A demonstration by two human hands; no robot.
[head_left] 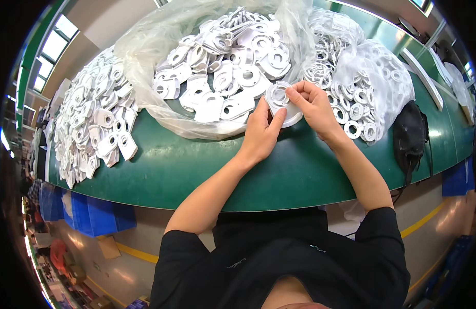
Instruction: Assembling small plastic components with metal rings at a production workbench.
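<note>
Both hands grasp one white round plastic flange part (282,100) above the green surface (196,170): left hand (261,131) pinches its near edge, right hand (312,103) its right rim, just beside the open clear bag of white parts (222,77)

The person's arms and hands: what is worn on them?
Nothing covers the left hand or the right hand: no gloves, rings or watch show. Both forearms are bare to above the elbow, where the short sleeves of a black T-shirt begin.
</note>
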